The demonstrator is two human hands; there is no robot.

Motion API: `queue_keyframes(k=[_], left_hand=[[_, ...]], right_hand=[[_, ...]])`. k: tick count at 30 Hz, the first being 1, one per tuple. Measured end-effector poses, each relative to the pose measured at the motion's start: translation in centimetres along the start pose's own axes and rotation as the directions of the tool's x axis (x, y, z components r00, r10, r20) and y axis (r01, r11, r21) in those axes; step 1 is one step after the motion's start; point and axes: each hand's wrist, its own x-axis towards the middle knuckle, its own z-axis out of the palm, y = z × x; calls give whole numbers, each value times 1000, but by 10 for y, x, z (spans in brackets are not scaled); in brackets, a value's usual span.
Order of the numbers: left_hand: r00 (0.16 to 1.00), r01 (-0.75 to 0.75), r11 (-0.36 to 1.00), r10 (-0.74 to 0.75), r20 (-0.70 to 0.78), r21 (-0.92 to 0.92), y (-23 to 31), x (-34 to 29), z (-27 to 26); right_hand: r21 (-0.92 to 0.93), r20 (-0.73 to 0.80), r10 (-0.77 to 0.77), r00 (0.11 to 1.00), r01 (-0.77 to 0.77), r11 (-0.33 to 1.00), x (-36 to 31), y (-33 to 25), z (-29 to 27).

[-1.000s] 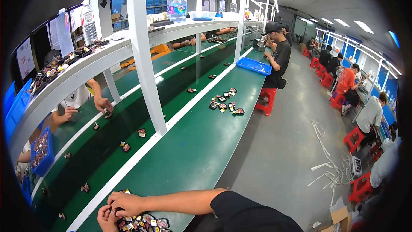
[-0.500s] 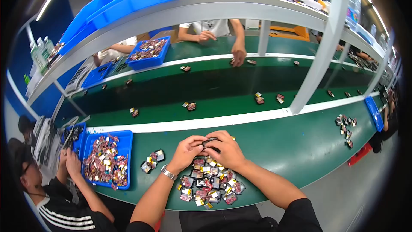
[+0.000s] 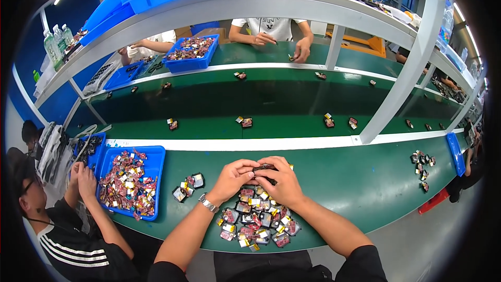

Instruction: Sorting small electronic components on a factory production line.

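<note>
My left hand (image 3: 234, 178) and my right hand (image 3: 280, 181) are closed together on a small black plastic casing (image 3: 267, 168). Their fingers hide most of it, and its inside does not show. The casing is held just above the far end of a pile of small electronic modules (image 3: 259, 220) on the green table. These modules have black shells, reddish boards, silvery cells and yellow tabs. To the left of my left wrist lies a smaller group of the same modules (image 3: 188, 187).
A blue bin (image 3: 160, 177) full of reddish parts stands at left, beside a seated co-worker (image 3: 78, 230). Modules (image 3: 247, 122) lie spaced along the green belt beyond a white rail (image 3: 219, 144). A grey shelf post (image 3: 402, 73) rises at right. More modules (image 3: 421, 164) sit at the table's right.
The whole view has shifted slightly. My hands keep their hold on the casing with small finger movements. Across the belt, a co-worker's hand has drawn back from the belt with a small piece.
</note>
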Motion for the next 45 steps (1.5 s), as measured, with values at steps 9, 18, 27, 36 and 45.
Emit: queue_keyframes(k=[9, 18, 27, 36, 45], left_hand=[[999, -21, 997, 17, -47, -77, -1, -1, -2], [996, -48, 999, 49, -74, 15, -5, 0, 0], [994, -39, 999, 39, -102, 4, -3, -1, 0], [993, -50, 996, 57, -103, 72, -7, 0, 3], [990, -68, 998, 68, -122, 6, -10, 2, 2]], right_hand=[[-90, 12, -49, 999, 50, 995, 5, -11, -5], [5, 10, 8, 1000, -8, 1000, 0, -6, 1], [-11, 6, -12, 1000, 12, 1000, -4, -3, 0], [-75, -17, -93, 996, 91, 993, 0, -11, -5], [-62, -65, -184, 981, 180, 982, 0, 1, -10]])
